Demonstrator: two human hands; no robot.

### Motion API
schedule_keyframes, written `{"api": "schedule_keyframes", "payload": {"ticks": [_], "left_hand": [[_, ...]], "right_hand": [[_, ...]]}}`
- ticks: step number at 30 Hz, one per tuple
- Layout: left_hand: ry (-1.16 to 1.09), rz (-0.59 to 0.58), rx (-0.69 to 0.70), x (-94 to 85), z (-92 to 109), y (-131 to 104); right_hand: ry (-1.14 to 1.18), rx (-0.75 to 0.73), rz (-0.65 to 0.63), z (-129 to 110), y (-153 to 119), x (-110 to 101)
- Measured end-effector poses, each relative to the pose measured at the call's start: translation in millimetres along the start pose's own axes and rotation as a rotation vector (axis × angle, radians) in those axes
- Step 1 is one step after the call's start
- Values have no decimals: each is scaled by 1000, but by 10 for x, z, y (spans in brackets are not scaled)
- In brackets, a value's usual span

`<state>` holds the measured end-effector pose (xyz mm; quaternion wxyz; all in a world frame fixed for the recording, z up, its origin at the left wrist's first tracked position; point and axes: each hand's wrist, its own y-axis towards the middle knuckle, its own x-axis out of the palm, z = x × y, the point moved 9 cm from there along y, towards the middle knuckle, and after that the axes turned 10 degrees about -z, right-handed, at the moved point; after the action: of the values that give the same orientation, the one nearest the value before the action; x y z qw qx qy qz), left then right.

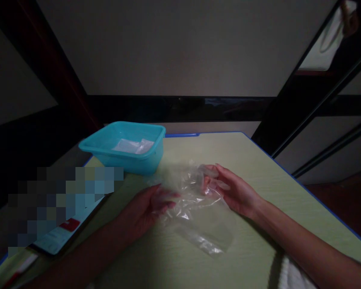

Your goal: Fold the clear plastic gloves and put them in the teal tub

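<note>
A clear, crinkled plastic bag [198, 208] is spread between my two hands above the pale green tabletop. My left hand [156, 204] grips its left side, with the fingers curled into the film. On the upper right, my right hand [225, 184] holds the bag's edge, the thin plastic lying over its fingertips. The lower part of the bag hangs toward the table's front. Its contents, if any, cannot be made out.
A turquoise plastic basin [155, 160] with flat clear packets [134, 146] inside stands at the back left. Left of my left arm lies a lit tablet or phone [60, 237], partly blurred out. The blue-edged table [258, 176] meets a wall behind.
</note>
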<state>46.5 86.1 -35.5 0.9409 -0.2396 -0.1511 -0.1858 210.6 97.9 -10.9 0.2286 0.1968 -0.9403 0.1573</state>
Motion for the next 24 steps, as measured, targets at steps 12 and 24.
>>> {"api": "schedule_keyframes", "payload": {"ticks": [12, 24], "left_hand": [[-162, -200, -41, 240, -57, 41], [-149, -106, 281, 77, 270, -2]], "right_hand": [[-257, -190, 200, -196, -10, -188], [-325, -339, 424, -363, -98, -538]]}}
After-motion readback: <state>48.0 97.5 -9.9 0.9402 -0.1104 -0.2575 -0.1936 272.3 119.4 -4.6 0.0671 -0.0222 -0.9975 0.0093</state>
